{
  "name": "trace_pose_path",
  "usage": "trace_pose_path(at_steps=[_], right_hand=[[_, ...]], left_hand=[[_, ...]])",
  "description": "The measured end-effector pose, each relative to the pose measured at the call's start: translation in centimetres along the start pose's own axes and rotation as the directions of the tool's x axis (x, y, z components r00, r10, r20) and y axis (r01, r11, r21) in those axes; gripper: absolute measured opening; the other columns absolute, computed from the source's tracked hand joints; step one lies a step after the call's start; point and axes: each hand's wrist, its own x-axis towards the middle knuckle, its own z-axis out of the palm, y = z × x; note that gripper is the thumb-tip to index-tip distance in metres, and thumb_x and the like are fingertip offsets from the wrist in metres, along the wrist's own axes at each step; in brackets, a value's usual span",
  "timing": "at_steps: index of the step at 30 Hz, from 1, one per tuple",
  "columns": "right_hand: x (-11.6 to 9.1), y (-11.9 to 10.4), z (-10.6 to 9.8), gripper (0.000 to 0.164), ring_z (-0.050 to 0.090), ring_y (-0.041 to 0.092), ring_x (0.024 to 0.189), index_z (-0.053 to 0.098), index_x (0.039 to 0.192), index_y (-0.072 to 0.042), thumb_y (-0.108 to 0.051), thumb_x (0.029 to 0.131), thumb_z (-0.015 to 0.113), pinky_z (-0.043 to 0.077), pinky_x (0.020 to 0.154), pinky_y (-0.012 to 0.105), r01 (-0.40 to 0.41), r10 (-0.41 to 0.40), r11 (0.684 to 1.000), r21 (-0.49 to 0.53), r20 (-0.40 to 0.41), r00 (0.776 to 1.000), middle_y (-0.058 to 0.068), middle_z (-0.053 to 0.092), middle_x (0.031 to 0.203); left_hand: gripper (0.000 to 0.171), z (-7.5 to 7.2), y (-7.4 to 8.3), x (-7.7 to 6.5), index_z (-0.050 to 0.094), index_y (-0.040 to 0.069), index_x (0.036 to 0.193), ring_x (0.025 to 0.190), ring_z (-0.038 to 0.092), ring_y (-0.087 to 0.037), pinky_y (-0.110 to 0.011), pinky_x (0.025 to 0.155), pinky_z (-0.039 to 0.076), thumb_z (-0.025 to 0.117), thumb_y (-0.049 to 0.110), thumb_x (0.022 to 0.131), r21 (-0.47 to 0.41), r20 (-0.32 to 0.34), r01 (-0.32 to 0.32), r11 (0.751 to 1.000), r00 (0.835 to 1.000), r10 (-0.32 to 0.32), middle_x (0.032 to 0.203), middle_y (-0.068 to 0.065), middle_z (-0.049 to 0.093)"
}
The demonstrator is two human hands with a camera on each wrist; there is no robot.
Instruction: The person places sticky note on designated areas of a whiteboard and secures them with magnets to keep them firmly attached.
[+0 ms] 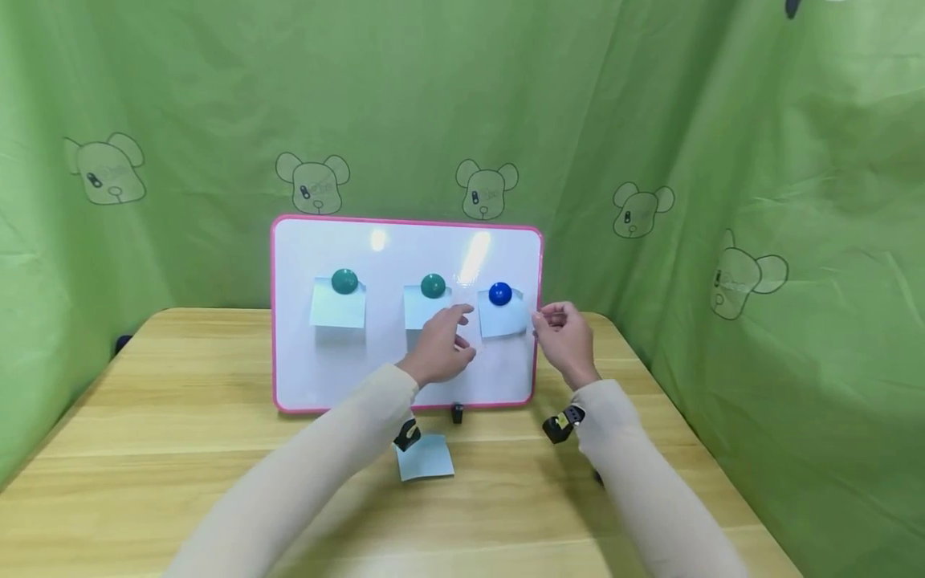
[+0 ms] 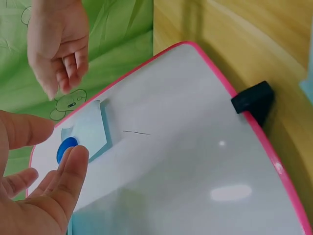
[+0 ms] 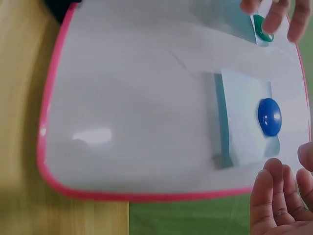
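A whiteboard (image 1: 311, 369) with a pink frame stands upright on the table. Three light blue paper notes hang on it: the left note (image 1: 338, 311) and middle note (image 1: 419, 311) under green magnets (image 1: 344, 281), the right note (image 1: 502, 323) under a round blue magnet (image 1: 500, 294). My left hand (image 1: 439, 345) is in front of the board, covering part of the middle note, with thumb and fingers spread and nothing between them. Beside the board's right edge, my right hand (image 1: 567, 337) has loosely bent fingers close to the right note; the right wrist view shows it holding nothing.
Another light blue note (image 1: 426, 461) lies on the wooden table (image 1: 144, 482) before the board, partly behind the left wrist's camera (image 1: 408, 434). A black clip (image 1: 458, 413) sits at the board's bottom edge. Green curtains (image 1: 405, 104) hang behind and at the sides.
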Motion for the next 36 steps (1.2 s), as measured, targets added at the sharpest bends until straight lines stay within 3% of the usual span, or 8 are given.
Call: trace_pose_path(at_steps=[8,13,20,25,31,36], right_hand=[[-1.4,2.3,-2.2,0.028,0.062,0.022,0.087,0.054,0.114,0.001,-0.019,0.096,0.060,0.055,0.070,0.022,0.012,-0.010,0.999,-0.046,0.029,1.000,0.015,0.060,0.103],[-2.4,4.2,-3.9,0.030,0.062,0.023,0.088,0.053,0.115,0.000,-0.022,0.097,0.059,0.055,0.070,0.021,0.005,0.001,0.993,-0.115,0.050,0.999,0.015,0.061,0.105],[-4.2,6.6,-5.6,0.032,0.062,0.022,0.086,0.054,0.115,0.002,-0.024,0.097,0.058,0.054,0.070,0.021,0.009,0.007,0.984,-0.178,0.088,0.996,0.016,0.062,0.103],[-5.7,7.9,-6.4,0.035,0.063,0.024,0.086,0.054,0.116,0.002,-0.027,0.098,0.058,0.054,0.070,0.024,-0.026,0.054,0.978,-0.208,0.131,0.990,0.016,0.061,0.104],[-7.4,9.2,-7.9,0.036,0.062,0.030,0.092,0.057,0.114,0.002,-0.029,0.096,0.060,0.053,0.070,0.035,0.006,0.075,0.939,-0.343,0.223,0.972,0.018,0.061,0.108],[-8.2,10.3,-9.1,0.037,0.060,0.029,0.088,0.059,0.108,0.003,-0.029,0.092,0.066,0.053,0.069,0.037,0.048,0.105,0.894,-0.446,0.313,0.944,0.014,0.062,0.099]], left_hand=[[0.062,-0.9,-2.6,-2.5,0.039,0.010,0.146,0.100,0.063,-0.021,-0.031,0.081,0.056,0.066,0.009,0.090,-0.004,0.003,-0.009,1.000,1.000,0.009,0.132,-0.012,0.051],[0.063,-1.1,-4.5,-4.0,0.038,0.009,0.145,0.100,0.063,-0.023,-0.031,0.080,0.056,0.066,0.007,0.089,-0.020,0.028,0.018,1.000,0.999,-0.017,0.133,-0.014,0.051],[0.062,-0.7,-7.2,-6.0,0.042,0.006,0.142,0.098,0.063,-0.024,-0.035,0.081,0.056,0.069,0.008,0.087,-0.004,0.055,0.075,0.997,0.996,-0.075,0.131,-0.015,0.051],[0.061,-0.3,-8.7,-7.6,0.045,0.002,0.139,0.097,0.063,-0.027,-0.039,0.084,0.055,0.072,0.008,0.085,0.035,0.080,0.045,0.998,0.996,-0.047,0.127,-0.019,0.053],[0.061,0.3,-9.1,-8.7,0.045,-0.001,0.137,0.102,0.059,-0.034,-0.047,0.088,0.052,0.073,0.007,0.083,0.042,0.119,0.017,0.999,0.993,-0.022,0.123,-0.023,0.053],[0.060,1.1,-9.4,-9.1,0.051,0.000,0.133,0.098,0.057,-0.029,-0.046,0.089,0.051,0.077,0.010,0.080,0.101,0.156,0.036,0.994,0.986,-0.051,0.118,-0.019,0.054]])
